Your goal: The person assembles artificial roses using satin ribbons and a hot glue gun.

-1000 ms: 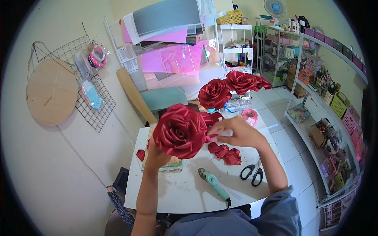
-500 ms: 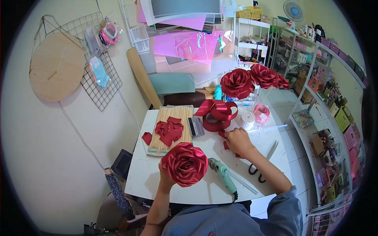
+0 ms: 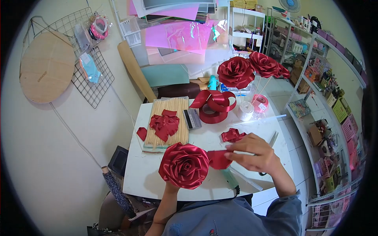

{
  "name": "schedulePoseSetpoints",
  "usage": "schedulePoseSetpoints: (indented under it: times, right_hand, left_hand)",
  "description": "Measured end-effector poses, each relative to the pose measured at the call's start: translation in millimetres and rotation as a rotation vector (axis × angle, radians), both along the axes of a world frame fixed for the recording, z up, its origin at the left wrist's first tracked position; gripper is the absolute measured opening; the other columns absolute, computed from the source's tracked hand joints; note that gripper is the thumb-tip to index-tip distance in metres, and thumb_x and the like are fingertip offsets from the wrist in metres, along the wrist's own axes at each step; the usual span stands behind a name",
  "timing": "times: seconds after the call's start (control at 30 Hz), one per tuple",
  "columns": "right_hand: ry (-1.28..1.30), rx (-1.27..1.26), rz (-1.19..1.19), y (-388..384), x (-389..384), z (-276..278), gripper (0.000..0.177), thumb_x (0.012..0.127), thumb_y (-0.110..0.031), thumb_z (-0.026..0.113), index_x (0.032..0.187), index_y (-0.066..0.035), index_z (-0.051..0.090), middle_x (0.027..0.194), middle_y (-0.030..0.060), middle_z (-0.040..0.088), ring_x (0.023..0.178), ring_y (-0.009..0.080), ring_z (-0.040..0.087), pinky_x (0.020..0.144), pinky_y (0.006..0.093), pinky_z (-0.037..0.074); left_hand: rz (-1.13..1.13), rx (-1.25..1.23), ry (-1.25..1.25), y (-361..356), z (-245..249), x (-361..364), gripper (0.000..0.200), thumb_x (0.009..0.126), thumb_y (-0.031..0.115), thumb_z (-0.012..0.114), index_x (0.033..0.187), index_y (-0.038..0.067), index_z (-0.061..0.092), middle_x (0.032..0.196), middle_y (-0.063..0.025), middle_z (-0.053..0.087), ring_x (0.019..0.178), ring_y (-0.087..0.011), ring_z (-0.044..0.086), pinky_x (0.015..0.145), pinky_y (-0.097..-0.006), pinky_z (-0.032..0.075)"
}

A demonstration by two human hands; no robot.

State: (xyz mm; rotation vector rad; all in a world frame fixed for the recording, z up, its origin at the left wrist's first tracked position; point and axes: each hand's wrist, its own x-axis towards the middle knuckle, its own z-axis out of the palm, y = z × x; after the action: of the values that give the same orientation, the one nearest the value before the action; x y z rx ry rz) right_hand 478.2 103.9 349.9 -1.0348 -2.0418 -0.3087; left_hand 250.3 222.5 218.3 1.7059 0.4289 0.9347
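A large red satin rose faces up over the table's front left part. Beneath it is my left hand, mostly hidden by the bloom, closed round the rose's underside. My right hand pinches a red petal between thumb and fingers, right beside the rose's right edge. Behind this hand lie several loose red petals. A green glue gun rests on the table, partly covered by the petal and hand. More red petals sit on a pile of thin wooden sticks at the left.
Red ribbon rolls and a grey card lie mid-table. Finished red roses stand in a white holder at the back right, near pink tape. Scissors lie right, partly hidden. Metal shelves stand beyond.
My right hand has come from the loose petals toward the rose, now with one petal in its fingers. The view has shifted slightly. My left hand still holds the rose.
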Motion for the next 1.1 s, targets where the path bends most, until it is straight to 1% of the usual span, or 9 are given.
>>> schedulePoseSetpoints:
  times: [0.13,0.17,0.2,0.3,0.4,0.53,0.73,0.8,1.1]
  right_hand:
    - [0.053,0.004,0.103,4,-7,6,0.021,0.064,-0.001,0.060,0.085,-0.004,0.060,0.083,0.0079,0.058,0.068,0.0211,0.054,0.059,0.0308,0.044]
    - [0.086,-0.038,0.117,5,-6,9,0.022,0.064,0.000,0.060,0.086,-0.005,0.061,0.081,0.0071,0.058,0.068,0.0204,0.054,0.058,0.0302,0.043]
    - [0.121,-0.079,0.129,6,-6,10,0.024,0.064,0.000,0.060,0.087,-0.005,0.061,0.080,0.0063,0.058,0.068,0.0198,0.054,0.057,0.0296,0.043]
    - [0.228,-0.197,0.086,8,-9,11,0.026,0.064,0.001,0.060,0.089,-0.006,0.061,0.076,0.0054,0.057,0.065,0.0180,0.054,0.055,0.0279,0.042]
    - [0.305,-0.292,0.054,10,-13,13,0.028,0.066,0.002,0.059,0.092,-0.008,0.061,0.073,0.0057,0.057,0.062,0.0173,0.054,0.055,0.0262,0.042]
    - [0.355,-0.320,0.054,11,-15,11,0.028,0.067,0.001,0.058,0.093,-0.008,0.061,0.072,0.0066,0.057,0.061,0.0183,0.054,0.055,0.0264,0.042]
    - [0.681,-0.514,0.005,4,5,-8,0.036,0.069,0.006,0.052,0.103,-0.003,0.053,0.080,0.0089,0.057,0.068,0.0132,0.054,0.061,0.0242,0.044]
    - [1.072,-0.792,0.017,-1,25,-29,0.042,0.067,0.009,0.051,0.107,-0.001,0.048,0.088,0.0082,0.054,0.078,0.0111,0.051,0.068,0.0239,0.043]
    - [0.515,-0.972,-0.236,-31,-22,-56,0.054,0.062,-0.026,0.070,0.103,0.001,0.049,0.091,0.0113,0.048,0.076,0.0203,0.054,0.065,0.0290,0.045]
  left_hand:
    - [0.249,0.087,0.256,3,16,5,0.026,0.078,0.025,0.053,0.096,0.008,0.056,0.107,-0.0074,0.049,0.084,-0.0187,0.050,0.074,-0.0303,0.041]
    - [0.441,0.488,0.284,-13,32,14,0.023,0.073,0.027,0.059,0.083,0.006,0.060,0.094,-0.0056,0.054,0.072,-0.0149,0.050,0.064,-0.0277,0.040]
    - [0.439,0.490,0.286,-24,53,20,0.023,0.073,0.027,0.059,0.083,0.006,0.060,0.094,-0.0056,0.054,0.072,-0.0149,0.050,0.064,-0.0277,0.040]
    - [0.036,-0.105,-0.294,-41,83,35,0.036,0.066,0.033,0.066,0.086,0.004,0.059,0.084,-0.0055,0.054,0.074,-0.0153,0.052,0.064,-0.0278,0.043]
    - [-0.023,-0.402,-0.313,-40,76,32,0.033,0.067,0.027,0.067,0.088,0.003,0.059,0.085,-0.0059,0.054,0.073,-0.0157,0.052,0.064,-0.0279,0.043]
    - [0.002,-0.268,-0.130,-26,50,26,0.028,0.067,0.021,0.067,0.087,0.003,0.059,0.081,-0.0050,0.054,0.070,-0.0141,0.052,0.064,-0.0275,0.043]
    - [0.149,-0.533,-0.421,-32,53,33,0.014,0.067,0.011,0.066,0.077,0.004,0.057,0.071,-0.0024,0.054,0.065,-0.0099,0.049,0.062,-0.0224,0.040]
    - [0.348,0.012,-0.052,-38,85,40,0.017,0.066,0.010,0.066,0.078,0.004,0.056,0.071,-0.0011,0.052,0.064,-0.0083,0.047,0.060,-0.0198,0.037]
    - [0.354,-0.198,-0.171,-24,88,42,0.019,0.066,-0.002,0.063,0.083,-0.002,0.055,0.076,-0.0023,0.054,0.067,-0.0054,0.047,0.064,-0.0180,0.037]
